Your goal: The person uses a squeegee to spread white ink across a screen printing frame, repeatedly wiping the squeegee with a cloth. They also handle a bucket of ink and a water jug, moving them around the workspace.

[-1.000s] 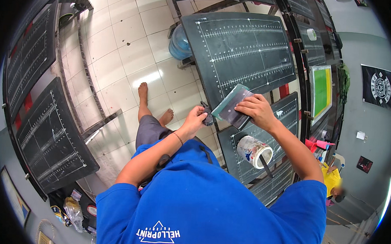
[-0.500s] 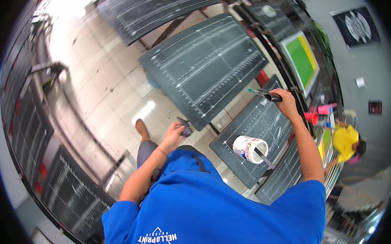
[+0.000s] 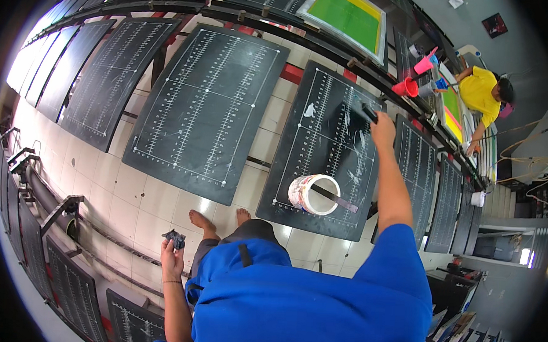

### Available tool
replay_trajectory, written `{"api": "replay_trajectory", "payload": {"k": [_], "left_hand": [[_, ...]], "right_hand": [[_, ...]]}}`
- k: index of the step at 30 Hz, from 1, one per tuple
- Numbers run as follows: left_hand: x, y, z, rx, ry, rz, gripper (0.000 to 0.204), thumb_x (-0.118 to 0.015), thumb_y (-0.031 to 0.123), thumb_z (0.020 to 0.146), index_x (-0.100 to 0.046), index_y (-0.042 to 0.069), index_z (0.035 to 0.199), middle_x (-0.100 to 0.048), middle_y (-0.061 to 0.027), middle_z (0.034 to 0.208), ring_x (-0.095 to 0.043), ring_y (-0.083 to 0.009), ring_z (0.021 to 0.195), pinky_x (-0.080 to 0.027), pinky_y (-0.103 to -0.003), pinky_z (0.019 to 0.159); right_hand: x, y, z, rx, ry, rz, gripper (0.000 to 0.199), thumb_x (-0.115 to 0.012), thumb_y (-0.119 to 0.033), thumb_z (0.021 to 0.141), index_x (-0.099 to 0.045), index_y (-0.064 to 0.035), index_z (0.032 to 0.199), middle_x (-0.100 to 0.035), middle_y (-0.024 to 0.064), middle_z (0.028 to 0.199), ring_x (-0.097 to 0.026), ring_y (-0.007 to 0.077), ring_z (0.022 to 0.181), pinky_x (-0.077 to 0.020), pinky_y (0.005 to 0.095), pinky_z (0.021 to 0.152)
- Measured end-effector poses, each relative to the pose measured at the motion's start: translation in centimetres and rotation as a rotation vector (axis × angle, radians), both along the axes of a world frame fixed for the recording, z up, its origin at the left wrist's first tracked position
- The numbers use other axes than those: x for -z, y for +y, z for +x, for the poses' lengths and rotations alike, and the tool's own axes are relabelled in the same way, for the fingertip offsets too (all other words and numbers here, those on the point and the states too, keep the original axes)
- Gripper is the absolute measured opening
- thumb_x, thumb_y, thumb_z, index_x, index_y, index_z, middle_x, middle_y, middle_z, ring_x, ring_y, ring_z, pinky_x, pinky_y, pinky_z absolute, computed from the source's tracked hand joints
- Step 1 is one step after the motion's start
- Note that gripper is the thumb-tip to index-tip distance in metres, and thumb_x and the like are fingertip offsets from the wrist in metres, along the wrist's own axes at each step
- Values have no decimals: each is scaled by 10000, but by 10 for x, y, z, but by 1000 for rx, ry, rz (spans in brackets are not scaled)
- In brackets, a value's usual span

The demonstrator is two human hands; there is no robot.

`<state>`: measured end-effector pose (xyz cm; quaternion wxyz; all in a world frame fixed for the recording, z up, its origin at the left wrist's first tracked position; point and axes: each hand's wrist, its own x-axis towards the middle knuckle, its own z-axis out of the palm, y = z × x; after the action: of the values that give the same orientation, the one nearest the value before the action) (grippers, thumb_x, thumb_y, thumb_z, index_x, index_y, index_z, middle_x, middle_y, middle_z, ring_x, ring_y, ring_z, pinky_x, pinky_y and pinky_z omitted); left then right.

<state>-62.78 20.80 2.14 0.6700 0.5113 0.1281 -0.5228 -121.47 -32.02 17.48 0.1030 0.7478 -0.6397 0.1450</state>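
My right hand grips a dark-handled tool over the far part of a black board marked with white ruler lines. The tool's tip has a pale greenish look, but its exact kind is unclear. Pale smears and a small white patch show on this board. On its near end stands a paint-stained white bucket, a flat stick lying across its mouth. Low at the left, over the tiled floor, my left hand is closed on a crumpled dark rag.
Another large marked board lies to the left, with more boards along both rails. A green and yellow framed screen rests at the back. Red and pink cups stand near a person in yellow at the right.
The view has turned toward the right. My right hand has brought the tool down over the board with the bucket. My left hand, still on the rag, is farther out from the boards.
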Motion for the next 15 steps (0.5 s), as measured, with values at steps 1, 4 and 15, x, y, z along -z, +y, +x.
{"api": "replay_trajectory", "payload": {"k": [1, 4, 15], "left_hand": [[-5, 0, 2, 26, -1, 8, 164, -512, 28, 1007, -532, 48, 1169, -642, -99, 1100, -643, -211, 1008, -566, -357, 906], [-32, 14, -6, -6, -76, 86, 161, -513, 30, 1008, -531, 47, 1166, -646, -97, 1094, -646, -205, 1001, -571, -358, 905], [-39, 27, 23, -27, -196, 122, 127, -532, 47, 996, -518, 84, 1117, -639, -61, 1045, -649, -171, 936, -586, -333, 825]], "right_hand": [[25, 3, -14, 24, 68, 55, 461, -709, -84, 788, -647, -92, 1245, -670, 145, 1102, -635, 337, 1045, -514, 429, 907], [46, 33, 11, -7, 36, 53, 459, -727, -93, 768, -655, -90, 1222, -665, 118, 1129, -629, 327, 1063, -520, 419, 908], [-22, -73, -41, 209, -46, 172, 507, -720, -247, 769, -654, -107, 1252, -675, 195, 1179, -639, 365, 1097, -507, 445, 938]]}}
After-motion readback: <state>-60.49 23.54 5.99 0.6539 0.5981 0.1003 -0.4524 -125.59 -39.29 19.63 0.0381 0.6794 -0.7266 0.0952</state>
